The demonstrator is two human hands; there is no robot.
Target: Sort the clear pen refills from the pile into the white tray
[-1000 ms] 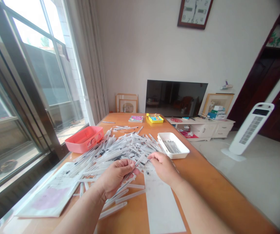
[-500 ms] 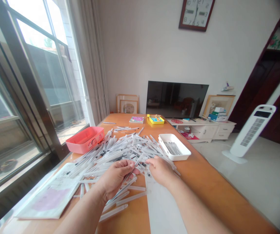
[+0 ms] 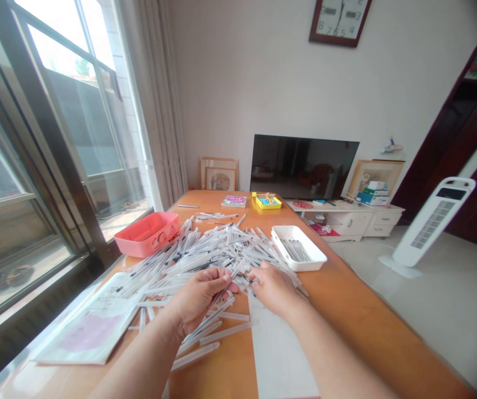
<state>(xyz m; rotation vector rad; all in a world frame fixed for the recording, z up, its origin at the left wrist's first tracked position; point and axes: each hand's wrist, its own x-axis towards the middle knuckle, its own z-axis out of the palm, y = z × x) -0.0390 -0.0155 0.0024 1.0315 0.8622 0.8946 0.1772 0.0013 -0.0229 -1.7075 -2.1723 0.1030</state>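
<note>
My left hand (image 3: 203, 291) is closed, thumb against fingers, round a clear-barrelled pen (image 3: 235, 269) that points up and away. Just to its right, my right hand (image 3: 275, 287) has its fingers curled together close to the pen's far end. Whatever is between those fingertips is too small to make out. Both hands are over the near side of a big heap of translucent pens (image 3: 205, 252), some with dark tips. Several loose pen barrels (image 3: 226, 333) lie beneath my left wrist. White paper (image 3: 278, 343) lies flat under my right forearm.
A white tray (image 3: 312, 265) holding grey pens or refills stands right of the heap. On the left are a red plastic box (image 3: 141, 246) and a booklet (image 3: 84, 327). A yellow box (image 3: 268, 203) and a colourful booklet (image 3: 233, 201) lie at the table's far end.
My view has shifted slightly. The right fingers have curled in more beside the pen; the left hand keeps its grip on it with little movement.
</note>
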